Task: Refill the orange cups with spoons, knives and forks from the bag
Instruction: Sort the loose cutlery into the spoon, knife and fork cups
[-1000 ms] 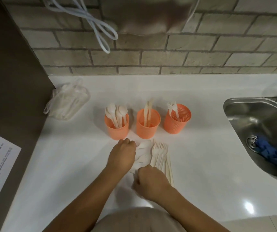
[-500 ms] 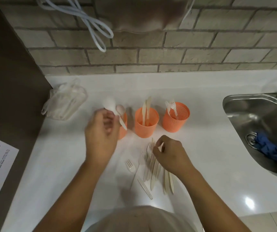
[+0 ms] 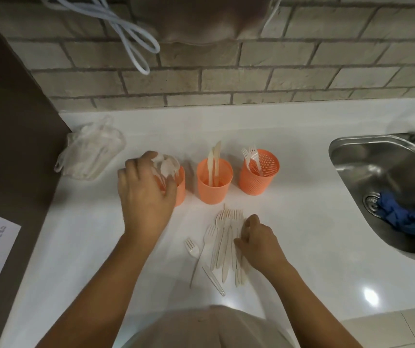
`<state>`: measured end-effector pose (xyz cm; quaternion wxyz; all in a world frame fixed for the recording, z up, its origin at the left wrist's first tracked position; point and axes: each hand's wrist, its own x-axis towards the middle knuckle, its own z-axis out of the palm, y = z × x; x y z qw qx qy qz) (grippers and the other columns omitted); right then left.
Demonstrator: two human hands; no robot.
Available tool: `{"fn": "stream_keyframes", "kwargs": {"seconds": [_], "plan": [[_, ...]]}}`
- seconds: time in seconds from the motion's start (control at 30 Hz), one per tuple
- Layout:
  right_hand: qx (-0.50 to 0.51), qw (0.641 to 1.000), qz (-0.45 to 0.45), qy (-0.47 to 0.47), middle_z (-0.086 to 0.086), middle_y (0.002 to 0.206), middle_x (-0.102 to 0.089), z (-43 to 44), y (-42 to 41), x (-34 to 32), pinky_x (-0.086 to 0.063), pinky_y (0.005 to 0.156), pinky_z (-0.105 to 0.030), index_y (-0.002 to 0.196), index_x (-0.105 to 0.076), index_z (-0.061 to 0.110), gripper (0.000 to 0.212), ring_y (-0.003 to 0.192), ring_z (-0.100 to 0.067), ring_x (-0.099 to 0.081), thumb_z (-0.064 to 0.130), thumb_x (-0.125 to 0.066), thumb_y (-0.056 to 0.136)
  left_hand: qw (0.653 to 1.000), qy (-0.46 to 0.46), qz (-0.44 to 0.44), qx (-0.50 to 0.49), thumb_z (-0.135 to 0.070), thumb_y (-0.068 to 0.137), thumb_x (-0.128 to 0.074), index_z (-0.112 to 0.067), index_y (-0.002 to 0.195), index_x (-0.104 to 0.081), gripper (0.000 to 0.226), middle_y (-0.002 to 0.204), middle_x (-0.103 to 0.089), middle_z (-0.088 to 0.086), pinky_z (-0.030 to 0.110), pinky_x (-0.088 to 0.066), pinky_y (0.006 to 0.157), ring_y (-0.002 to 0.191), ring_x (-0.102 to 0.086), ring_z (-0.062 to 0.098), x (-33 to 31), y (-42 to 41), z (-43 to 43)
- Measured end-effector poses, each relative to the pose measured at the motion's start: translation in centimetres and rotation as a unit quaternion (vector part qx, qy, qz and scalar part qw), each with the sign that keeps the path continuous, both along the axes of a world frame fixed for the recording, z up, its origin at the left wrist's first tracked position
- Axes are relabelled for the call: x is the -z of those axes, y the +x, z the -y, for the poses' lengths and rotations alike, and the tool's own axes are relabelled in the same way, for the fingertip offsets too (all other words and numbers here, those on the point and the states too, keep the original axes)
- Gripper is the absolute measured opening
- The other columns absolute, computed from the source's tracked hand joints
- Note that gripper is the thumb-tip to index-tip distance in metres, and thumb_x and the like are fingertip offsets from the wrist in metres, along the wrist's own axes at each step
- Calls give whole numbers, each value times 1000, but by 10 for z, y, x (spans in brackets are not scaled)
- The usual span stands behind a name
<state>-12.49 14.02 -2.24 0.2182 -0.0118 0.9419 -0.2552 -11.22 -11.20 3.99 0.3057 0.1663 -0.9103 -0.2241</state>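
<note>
Left hand [image 3: 146,194]: moved down over the left cup [image 3: 180,187], fingers curled around the spoons [image 3: 167,167].
Right hand [image 3: 259,241]: dropped onto the loose forks [image 3: 226,222], fingers narrowly spread, pressing them.

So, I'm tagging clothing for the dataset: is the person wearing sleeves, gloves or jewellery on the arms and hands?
No. The left hand and right hand are bare, without gloves, rings or watch; both forearms are uncovered. Only a beige garment shows at the bottom.

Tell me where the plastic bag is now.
In the head view, the plastic bag lies at the far left of the white counter, beside the dark panel, left of the left hand.
</note>
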Motion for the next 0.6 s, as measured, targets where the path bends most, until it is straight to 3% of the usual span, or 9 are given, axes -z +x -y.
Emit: {"fn": "stream_keyframes", "kwargs": {"seconds": [0.1,0.2,0.27,0.37,0.43,0.53,0.6], "plan": [[57,995,1,-78,1,83,-64,-9,2,5,-52,68,-23,117,-50,17,35,76,-13,-63,19,-74,92,991,67,15,111,-21,87,-76,-17,113,-59,32,96,-56,-3,34,-50,76,87,-55,20,4,30,-35],[123,983,-1,-136,1,79,-64,-19,3,7,-42,60,-13,115,-56,20,32,70,-10,-61,16,-75,90,957,143,199,154,-40,92,-73,-31,109,-56,26,84,-59,-16,19,-49,63,73,-60,6,27,51,-50],[150,975,-16,-166,2,73,-63,-25,4,6,-44,60,-16,103,-64,20,19,66,-14,-59,16,-76,89,927,188,281,161,-45,93,-71,-32,111,-56,27,83,-64,-16,17,-51,66,73,-64,4,38,56,-51],[157,958,-23,-240,1,64,-59,-30,5,-1,-55,65,-37,83,-71,17,9,64,-20,-59,19,-78,89,901,271,296,165,-45,93,-72,-31,109,-64,23,86,-69,-14,16,-54,71,77,-67,4,39,55,-53],[158,932,-12,-325,-3,65,-60,-25,8,-11,-59,72,-49,83,-74,14,9,65,-28,-62,16,-77,90,860,349,316,196,-49,91,-73,-35,108,-67,23,95,-72,-15,18,-56,76,85,-69,2,36,52,-60],[154,898,8,-411,-9,67,-64,-4,13,-23,-54,68,-45,85,-75,9,6,65,-31,-61,11,-76,91,783,448,346,259,-42,87,-79,-32,109,-71,26,100,-76,-8,27,-60,76,82,-73,4,36,52,-81],[140,904,3,-404,-1,64,-63,6,14,-23,-51,64,-36,80,-73,13,12,62,-19,-58,14,-77,91,781,457,340,256,-28,89,-80,-19,102,-73,18,91,-76,7,32,-60,71,68,-71,13,40,55,-90]]}}
